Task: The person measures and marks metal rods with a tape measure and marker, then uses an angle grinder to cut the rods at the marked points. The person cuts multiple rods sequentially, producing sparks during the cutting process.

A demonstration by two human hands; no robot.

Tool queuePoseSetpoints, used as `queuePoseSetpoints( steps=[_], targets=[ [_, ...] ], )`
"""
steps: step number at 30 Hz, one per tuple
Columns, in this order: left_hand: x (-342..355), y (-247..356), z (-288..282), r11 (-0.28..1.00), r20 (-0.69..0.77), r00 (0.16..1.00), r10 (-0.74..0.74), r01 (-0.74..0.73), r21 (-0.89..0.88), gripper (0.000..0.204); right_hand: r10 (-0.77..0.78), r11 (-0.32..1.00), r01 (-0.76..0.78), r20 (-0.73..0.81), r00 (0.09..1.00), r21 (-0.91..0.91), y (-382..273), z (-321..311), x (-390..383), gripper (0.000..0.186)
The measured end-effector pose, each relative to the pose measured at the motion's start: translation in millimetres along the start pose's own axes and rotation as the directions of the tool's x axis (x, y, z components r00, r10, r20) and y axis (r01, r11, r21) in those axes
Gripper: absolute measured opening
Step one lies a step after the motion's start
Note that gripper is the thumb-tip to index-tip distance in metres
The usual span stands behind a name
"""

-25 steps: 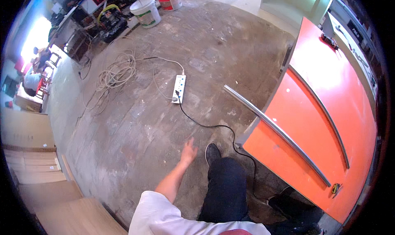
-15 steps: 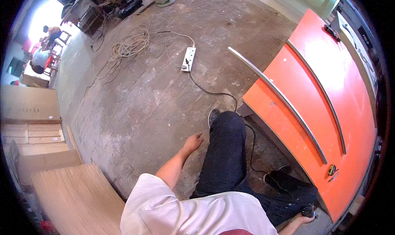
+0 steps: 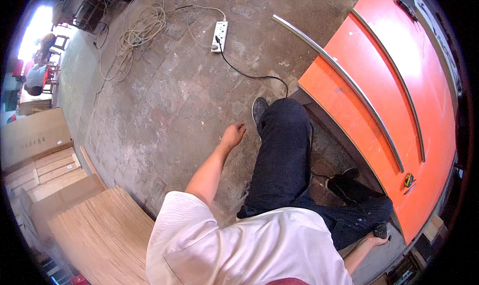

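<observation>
A pale pinkish-white short-sleeved shirt [image 3: 259, 245] is worn, loosely cut and softly creased, with a hemmed sleeve [image 3: 185, 205]. The legs are covered by dark navy, nearly black trousers [image 3: 284, 155], marked with pale specks near the right knee. A dark grey shoe [image 3: 259, 109] with a lighter sole edge is worn on the left foot. Both hands [image 3: 233, 135] are left bare.

opening [image 3: 37, 33] blown out, left | orange board [image 3: 381, 90] glares | edges bent, corners black
</observation>
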State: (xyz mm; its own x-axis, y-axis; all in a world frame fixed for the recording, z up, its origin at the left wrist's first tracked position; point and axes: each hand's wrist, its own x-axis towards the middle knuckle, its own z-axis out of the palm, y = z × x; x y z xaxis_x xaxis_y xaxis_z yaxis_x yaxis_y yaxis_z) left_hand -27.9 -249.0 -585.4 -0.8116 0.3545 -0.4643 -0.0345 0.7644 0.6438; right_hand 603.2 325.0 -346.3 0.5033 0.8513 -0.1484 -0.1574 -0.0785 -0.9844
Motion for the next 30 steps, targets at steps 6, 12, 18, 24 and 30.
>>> queuePoseSetpoints(
  steps=[6, 12, 18, 24, 30],
  targets=[
    [6.4, -2.7, 2.8, 0.999, 0.028, 0.999, -0.033, 0.034, -0.009, 0.044, -0.034, 0.998, 0.028, -0.113, 0.993, -0.055, -6.7, 5.0, -4.0, 0.050],
    [38.5, -11.2, -6.2, 0.999, -0.019, 0.999, -0.044, 0.044, 0.011, 0.043, 0.020, 0.996, -0.030, -0.118, 0.993, -0.081, -11.3, 6.4, 12.7, 0.047],
    [65.5, -2.1, -19.1, 0.988, 0.064, 0.987, -0.149, 0.147, 0.037, 0.043, 0.042, 0.994, -0.052, -0.103, 0.994, -0.097, 13.4, 26.1, -8.9, 0.054],
    [66.6, 13.2, -7.3, 0.998, 0.049, 0.996, -0.070, 0.070, -0.002, 0.044, 0.036, 0.996, -0.044, -0.094, 0.995, -0.081, 40.0, 61.1, -26.3, 0.055],
    [46.4, 39.5, 6.1, 0.999, 0.083, 0.997, 0.003, 0.000, -0.034, 0.044, 0.044, 0.997, -0.048, -0.055, 0.998, -0.059, 42.4, 74.9, -21.3, 0.056]
  ],
)
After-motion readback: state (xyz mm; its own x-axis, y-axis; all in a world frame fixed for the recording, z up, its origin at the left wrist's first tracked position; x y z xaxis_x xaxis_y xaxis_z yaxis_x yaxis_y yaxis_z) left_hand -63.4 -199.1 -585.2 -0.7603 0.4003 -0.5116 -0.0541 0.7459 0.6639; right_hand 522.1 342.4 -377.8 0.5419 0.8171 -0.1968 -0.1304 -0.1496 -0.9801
